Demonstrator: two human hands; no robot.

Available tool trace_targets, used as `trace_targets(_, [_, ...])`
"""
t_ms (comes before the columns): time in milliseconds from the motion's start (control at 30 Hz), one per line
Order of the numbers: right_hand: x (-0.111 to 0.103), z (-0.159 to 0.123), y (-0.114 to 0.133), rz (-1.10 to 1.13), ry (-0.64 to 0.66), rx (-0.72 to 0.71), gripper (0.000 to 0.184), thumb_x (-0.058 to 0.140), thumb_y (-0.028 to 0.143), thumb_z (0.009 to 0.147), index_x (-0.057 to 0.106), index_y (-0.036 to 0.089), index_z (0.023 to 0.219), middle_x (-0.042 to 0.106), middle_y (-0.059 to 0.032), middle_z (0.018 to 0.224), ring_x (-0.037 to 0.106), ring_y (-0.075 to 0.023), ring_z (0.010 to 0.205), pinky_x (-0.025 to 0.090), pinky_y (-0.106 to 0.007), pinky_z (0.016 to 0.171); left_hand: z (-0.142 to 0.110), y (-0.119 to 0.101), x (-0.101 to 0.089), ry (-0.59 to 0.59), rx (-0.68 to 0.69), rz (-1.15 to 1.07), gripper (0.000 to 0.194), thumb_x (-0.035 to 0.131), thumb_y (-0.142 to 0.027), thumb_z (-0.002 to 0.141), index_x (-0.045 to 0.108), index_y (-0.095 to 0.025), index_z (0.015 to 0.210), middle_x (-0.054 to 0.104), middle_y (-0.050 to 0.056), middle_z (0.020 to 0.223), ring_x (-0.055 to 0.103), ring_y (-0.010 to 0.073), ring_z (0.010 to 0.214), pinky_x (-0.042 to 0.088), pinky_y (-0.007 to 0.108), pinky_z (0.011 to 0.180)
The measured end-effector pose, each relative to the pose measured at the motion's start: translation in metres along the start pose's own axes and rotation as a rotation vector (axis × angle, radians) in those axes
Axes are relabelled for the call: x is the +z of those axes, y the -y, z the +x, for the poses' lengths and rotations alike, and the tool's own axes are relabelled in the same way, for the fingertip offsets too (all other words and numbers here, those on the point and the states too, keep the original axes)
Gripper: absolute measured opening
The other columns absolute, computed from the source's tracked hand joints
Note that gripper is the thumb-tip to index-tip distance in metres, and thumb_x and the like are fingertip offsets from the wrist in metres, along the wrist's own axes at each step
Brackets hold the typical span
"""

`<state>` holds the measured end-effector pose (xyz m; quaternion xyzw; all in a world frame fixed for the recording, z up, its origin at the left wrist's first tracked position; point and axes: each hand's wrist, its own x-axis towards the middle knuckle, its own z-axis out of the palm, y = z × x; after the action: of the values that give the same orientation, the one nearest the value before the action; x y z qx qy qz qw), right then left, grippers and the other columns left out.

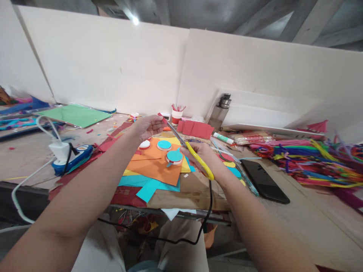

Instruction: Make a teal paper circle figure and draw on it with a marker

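Yellow-handled scissors (200,160) are gripped in my right hand (202,155), their blades pointing up and to the left. My left hand (151,126) pinches a small piece of red paper (162,117), and the blade tips are right at this piece. Whether the blades touch it I cannot tell. Below my hands lie orange paper sheets (161,172) and blue paper (149,190). Round white discs rest on the orange sheets; two have blue tops, such as the blue-topped disc (174,156), and one is a plain white disc (145,144).
A black phone (265,181) and colourful pipe cleaners (300,158) lie on the right. At the back stand a bottle (219,113), a cup of red strips (177,114) and folded red paper (195,129). A blue power strip (73,160) is on the left; a black cable (211,200) hangs over the edge.
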<state>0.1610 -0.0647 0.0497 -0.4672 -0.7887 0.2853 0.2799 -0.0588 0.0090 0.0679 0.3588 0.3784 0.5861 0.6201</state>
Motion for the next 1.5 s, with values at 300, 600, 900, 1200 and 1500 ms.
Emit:
trace_targets(300, [-0.0004, -0.0052, 0.0041, 0.003, 0.014, -0.082, 0.045, 0.046, 0.062, 0.087, 0.05, 0.019, 0.075, 0.051, 0.0021, 0.064, 0.042, -0.0079, 0.051, 0.033, -0.021, 0.047, -0.0039, -0.0041, 0.0015, -0.008, 0.005, 0.013, 0.011, 0.059, -0.007, 0.076, 0.064, -0.009, 0.067, 0.069, 0.006, 0.061, 0.067, 0.0131, 0.059, 0.052, 0.022, 0.059])
trace_targets(600, [0.0008, -0.0054, 0.0043, 0.052, 0.044, 0.02, 0.044, 0.048, 0.062, 0.086, 0.052, 0.019, 0.079, 0.049, 0.0045, 0.056, 0.041, -0.0061, 0.04, 0.032, -0.019, 0.04, 0.0002, -0.0007, -0.0011, 0.009, 0.014, 0.009, 0.006, 0.061, -0.007, 0.074, 0.065, -0.009, 0.07, 0.069, 0.006, 0.064, 0.068, 0.0133, 0.06, 0.052, 0.023, 0.06])
trace_targets(900, [0.0024, -0.0036, 0.0009, 0.028, 0.029, 0.026, 0.043, 0.05, 0.06, 0.086, 0.049, 0.019, 0.072, 0.049, 0.0041, 0.053, 0.039, -0.0052, 0.038, 0.03, -0.017, 0.039, -0.0003, -0.0011, -0.0014, 0.004, 0.012, -0.001, 0.004, 0.063, -0.007, 0.073, 0.064, -0.01, 0.07, 0.069, 0.006, 0.063, 0.067, 0.0132, 0.059, 0.053, 0.023, 0.061])
trace_targets(1200, [0.0026, -0.0027, 0.0027, 0.022, 0.013, 0.045, 0.042, 0.055, 0.059, 0.083, 0.049, 0.019, 0.07, 0.049, 0.0043, 0.051, 0.041, -0.0058, 0.038, 0.031, -0.018, 0.039, -0.0026, -0.002, 0.0002, -0.006, 0.007, 0.0, 0.005, 0.061, -0.007, 0.073, 0.063, -0.01, 0.07, 0.068, 0.006, 0.063, 0.066, 0.013, 0.057, 0.052, 0.023, 0.06])
trace_targets(1500, [0.0037, -0.0012, 0.0012, 0.032, 0.013, 0.027, 0.042, 0.054, 0.06, 0.082, 0.048, 0.02, 0.07, 0.048, 0.0048, 0.051, 0.04, -0.0064, 0.039, 0.031, -0.019, 0.039, -0.0011, -0.0019, -0.002, 0.007, 0.013, -0.007, 0.004, 0.062, -0.007, 0.072, 0.063, -0.01, 0.069, 0.069, 0.006, 0.064, 0.066, 0.0124, 0.058, 0.053, 0.023, 0.061])
